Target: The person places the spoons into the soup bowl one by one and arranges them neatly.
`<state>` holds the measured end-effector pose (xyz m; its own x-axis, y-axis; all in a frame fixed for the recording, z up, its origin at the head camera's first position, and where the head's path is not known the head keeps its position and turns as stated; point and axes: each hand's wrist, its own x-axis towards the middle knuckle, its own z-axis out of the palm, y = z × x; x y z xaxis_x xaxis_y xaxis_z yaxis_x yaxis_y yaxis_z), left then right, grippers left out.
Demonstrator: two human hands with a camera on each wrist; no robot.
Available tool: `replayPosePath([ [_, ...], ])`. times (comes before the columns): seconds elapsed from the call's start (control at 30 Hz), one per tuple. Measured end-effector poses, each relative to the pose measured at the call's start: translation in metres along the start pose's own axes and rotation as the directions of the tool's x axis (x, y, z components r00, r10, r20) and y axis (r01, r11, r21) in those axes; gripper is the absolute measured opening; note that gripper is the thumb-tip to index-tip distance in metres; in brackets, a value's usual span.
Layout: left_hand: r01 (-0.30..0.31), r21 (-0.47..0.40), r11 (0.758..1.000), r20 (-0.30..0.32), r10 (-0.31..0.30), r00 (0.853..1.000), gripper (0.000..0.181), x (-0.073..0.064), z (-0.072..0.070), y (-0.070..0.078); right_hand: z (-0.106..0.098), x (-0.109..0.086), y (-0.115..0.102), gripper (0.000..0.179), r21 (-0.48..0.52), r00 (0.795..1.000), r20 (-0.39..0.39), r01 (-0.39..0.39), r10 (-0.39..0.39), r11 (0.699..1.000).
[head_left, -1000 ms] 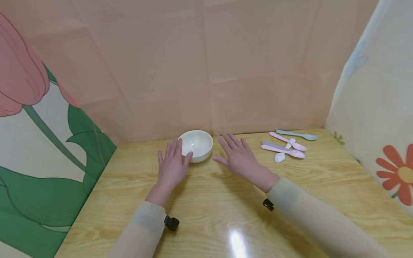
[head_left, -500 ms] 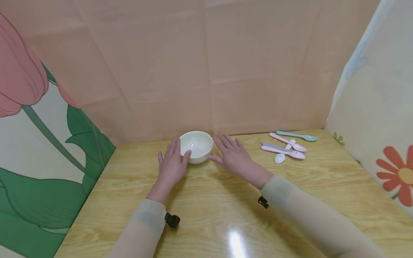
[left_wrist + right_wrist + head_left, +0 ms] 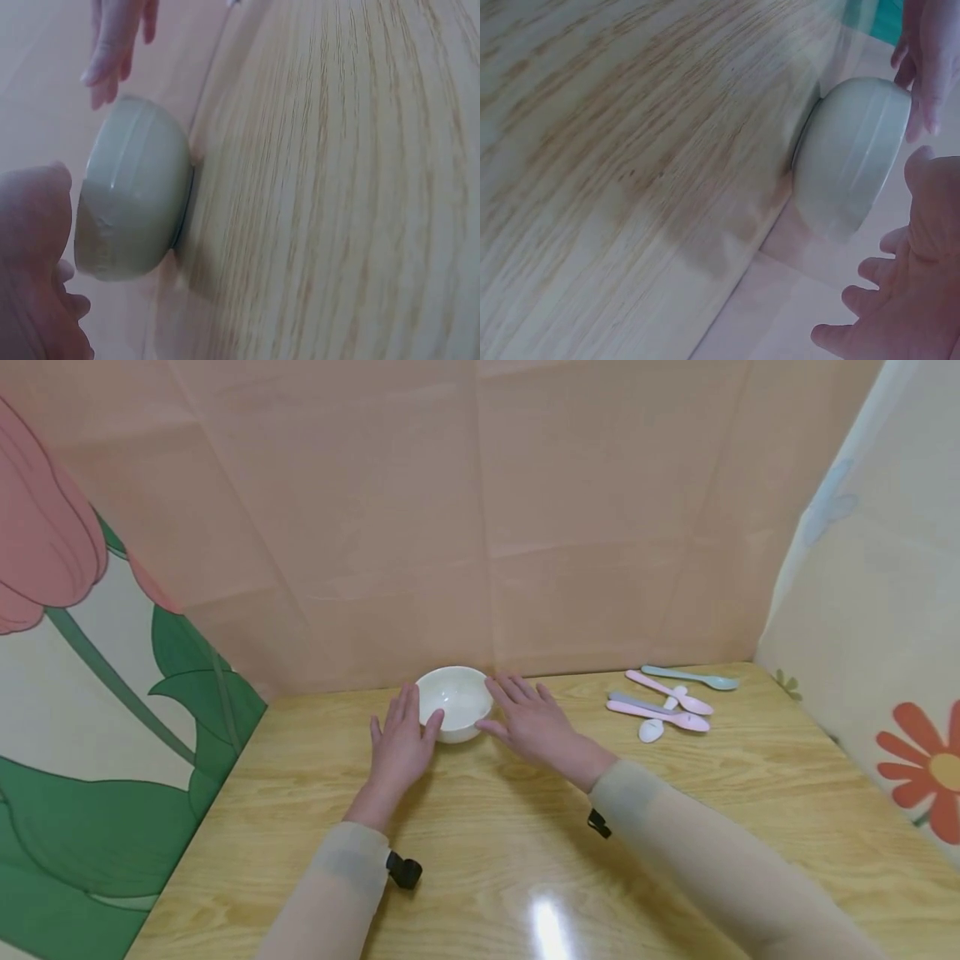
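A white bowl [image 3: 453,697] stands upright at the back of the wooden table, between my two hands. My left hand [image 3: 401,747] is at its left side, fingers straight and thumb over the near rim in the head view. On the other side my right hand [image 3: 536,727] reaches in with straight, spread fingers, its fingertips right at the bowl's right rim. Both wrist views show the bowl [image 3: 139,187] resting on its base, with the hands at rim height. Neither hand curls around anything.
Several plastic spoons lie in a loose pile at the back right: a blue-green spoon [image 3: 690,677], pink spoons [image 3: 660,712] and a white spoon [image 3: 651,730]. A pink cloth backdrop [image 3: 375,527] hangs right behind the table [image 3: 480,877].
My right hand has moved left, from beside the bowl to its right rim. The left hand has hardly moved. Bowl and spoons keep their places.
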<state>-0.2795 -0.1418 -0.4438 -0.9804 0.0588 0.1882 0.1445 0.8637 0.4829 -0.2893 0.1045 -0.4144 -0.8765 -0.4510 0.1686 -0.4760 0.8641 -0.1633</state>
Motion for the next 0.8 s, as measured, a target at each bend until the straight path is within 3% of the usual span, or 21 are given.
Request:
replayPosePath([
  [0.47, 0.049, -0.002, 0.999, 0.033, -0.049, 0.998, 0.081, 0.0032, 0.0051, -0.0039, 0.0075, 0.0076, -0.0009, 0.081, -0.027, 0.997, 0.076, -0.001, 0.003, 1.0],
  [0.8, 0.059, 0.022, 0.998, 0.02, -0.06, 0.998, 0.079, 0.0042, 0.0068, -0.0026, 0.0083, 0.0088, 0.0002, 0.081, -0.024, 0.994, 0.109, 0.003, 0.0, 1.0],
])
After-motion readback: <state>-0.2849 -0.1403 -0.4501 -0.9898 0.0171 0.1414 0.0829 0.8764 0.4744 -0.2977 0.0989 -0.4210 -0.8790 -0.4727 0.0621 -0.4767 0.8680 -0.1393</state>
